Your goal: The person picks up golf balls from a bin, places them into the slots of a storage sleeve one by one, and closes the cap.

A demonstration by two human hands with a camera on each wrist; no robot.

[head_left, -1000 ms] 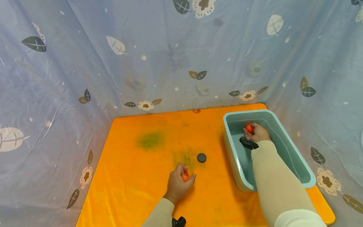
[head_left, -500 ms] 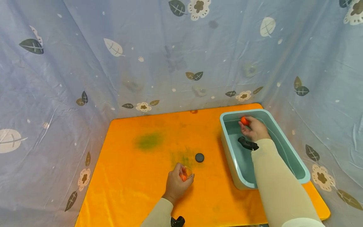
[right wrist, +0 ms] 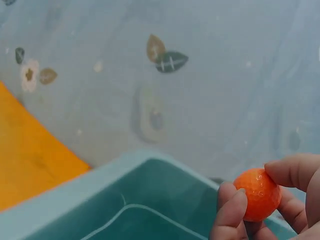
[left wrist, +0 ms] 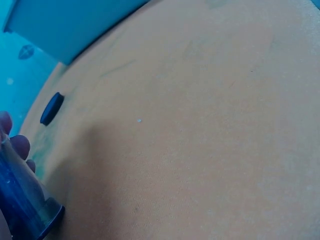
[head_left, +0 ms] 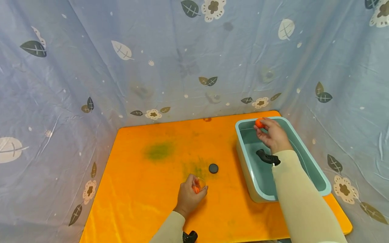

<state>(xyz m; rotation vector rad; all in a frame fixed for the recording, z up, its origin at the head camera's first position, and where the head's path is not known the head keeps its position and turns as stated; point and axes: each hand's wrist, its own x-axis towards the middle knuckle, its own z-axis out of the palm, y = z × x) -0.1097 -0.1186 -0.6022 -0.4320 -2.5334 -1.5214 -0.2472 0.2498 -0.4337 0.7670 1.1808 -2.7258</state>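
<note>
In the head view my right hand (head_left: pixel 273 135) pinches an orange golf ball (head_left: pixel 259 123) over the far left end of a pale blue-green plastic bin (head_left: pixel 247 162). Dimples show on the golf ball (right wrist: pixel 257 194) in the right wrist view, where thumb and fingertips close round it. Low in the middle of the table, my left hand (head_left: pixel 189 197) grips a clear cup (head_left: pixel 200 182) with something orange inside. The left wrist view shows the side of this cup (left wrist: pixel 22 195) tinted blue, with fingers behind it. A black round lid (head_left: pixel 213 168) lies just beyond the left hand.
The orange tabletop (head_left: pixel 146 189) carries green smudges. A blue patterned curtain (head_left: pixel 170 67) surrounds its back and sides. The bin stands at the right side of the table, and the right forearm (head_left: pixel 304 199) crosses over it.
My right hand has risen from inside the bin with the golf ball, moving up and toward the bin's far left corner. The left hand keeps holding the cup in place.
</note>
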